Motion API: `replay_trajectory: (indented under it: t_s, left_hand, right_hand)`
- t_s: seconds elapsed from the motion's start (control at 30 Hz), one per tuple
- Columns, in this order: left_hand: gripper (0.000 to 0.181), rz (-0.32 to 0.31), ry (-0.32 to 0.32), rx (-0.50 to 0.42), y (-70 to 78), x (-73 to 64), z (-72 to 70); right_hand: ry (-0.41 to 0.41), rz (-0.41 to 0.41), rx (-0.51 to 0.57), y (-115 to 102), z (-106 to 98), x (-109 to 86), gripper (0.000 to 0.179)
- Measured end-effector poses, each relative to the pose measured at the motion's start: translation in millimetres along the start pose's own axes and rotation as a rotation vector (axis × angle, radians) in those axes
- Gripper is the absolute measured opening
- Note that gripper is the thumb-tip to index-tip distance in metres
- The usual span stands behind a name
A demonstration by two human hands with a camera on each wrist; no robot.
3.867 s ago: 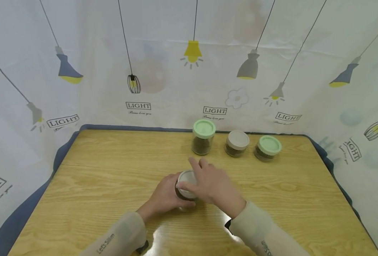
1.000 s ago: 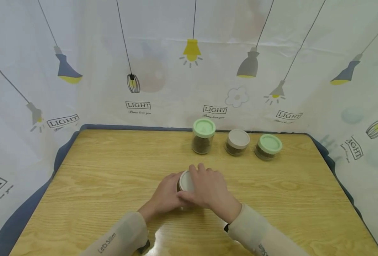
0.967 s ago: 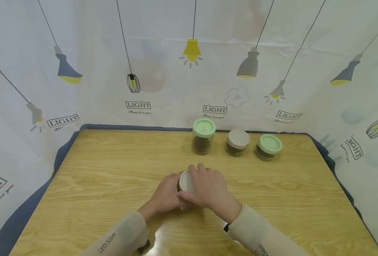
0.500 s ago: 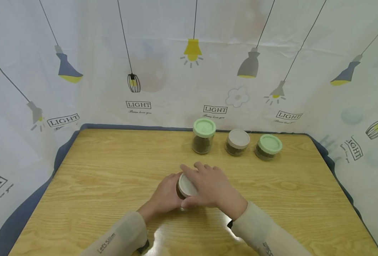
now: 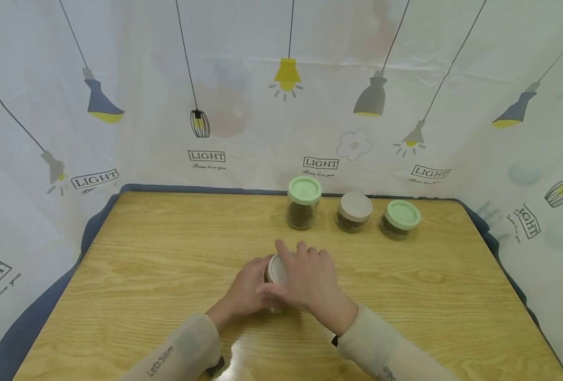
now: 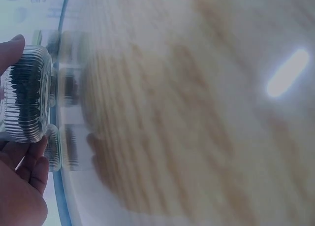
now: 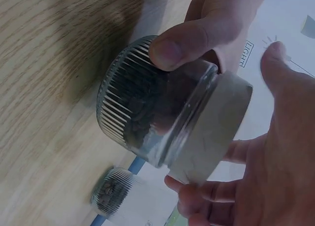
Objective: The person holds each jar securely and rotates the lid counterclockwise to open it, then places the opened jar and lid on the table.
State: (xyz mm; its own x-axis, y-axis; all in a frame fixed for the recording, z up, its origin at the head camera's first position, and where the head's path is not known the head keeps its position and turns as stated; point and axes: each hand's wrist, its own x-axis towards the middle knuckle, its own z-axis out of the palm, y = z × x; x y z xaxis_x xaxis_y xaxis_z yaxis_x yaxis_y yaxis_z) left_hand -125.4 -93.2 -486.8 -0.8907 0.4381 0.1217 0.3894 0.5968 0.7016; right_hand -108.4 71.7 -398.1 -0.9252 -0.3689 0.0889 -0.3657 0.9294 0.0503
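glass jar (image 7: 142, 100) with dark contents is held off the desk (image 5: 167, 238), near the middle, by the left hand (image 5: 247, 288), its fingers wrapped around the glass. off-white lid (image 7: 214, 130) is seated on top. the right hand (image 5: 310, 278) is placed about the lid, fingers spread wide; a gap is seen at the thumb. three lidded jars (image 5: 354, 209) are lined up along the far edge.

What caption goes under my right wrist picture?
Left hand grips a ribbed glass jar, right hand at its pale lid.
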Motion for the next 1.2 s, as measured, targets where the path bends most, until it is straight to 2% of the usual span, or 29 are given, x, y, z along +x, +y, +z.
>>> replay_trajectory:
  t_s: [0.17,0.3,0.5,0.73,0.9,0.97,1.03,1.2]
  left_hand:
    - [0.082,-0.038,-0.003,-0.019,2.4,1.5,-0.6]
    - [0.083,-0.071,-0.014,-0.024,1.8,2.4,0.3]
    - [0.084,-0.056,-0.005,-0.012,-0.3,2.3,-0.7]
    - [0.08,-0.035,-0.023,-0.051,-3.3,1.9,-1.2]
    - [0.081,-0.005,-0.018,-0.055,-5.2,2.2,-0.8]
    - [0.082,-0.002,-0.017,-0.061,-5.5,2.2,-1.2]
    - [0.083,0.003,-0.01,-0.056,-5.8,2.1,-1.6]
    - [0.08,-0.007,0.007,-0.026,-4.3,2.5,-2.9]
  right_hand:
    - [0.027,-0.014,0.029,-1.5,2.9,1.3,0.079]
    - [0.024,-0.069,0.04,1.5,3.7,2.4,0.073]
    - [0.021,-0.155,0.025,7.3,3.9,4.0,0.079]
    - [0.044,-0.251,0.049,14.3,3.5,5.4,0.073]
    - [0.019,-0.287,0.079,18.2,2.1,6.9,0.07]
    - [0.0,-0.29,0.092,19.3,1.0,7.0,0.074]
    - [-0.025,-0.272,0.101,20.0,-0.9,5.9,0.085]
    - [-0.061,-0.156,0.082,17.0,-2.9,2.8,0.11]
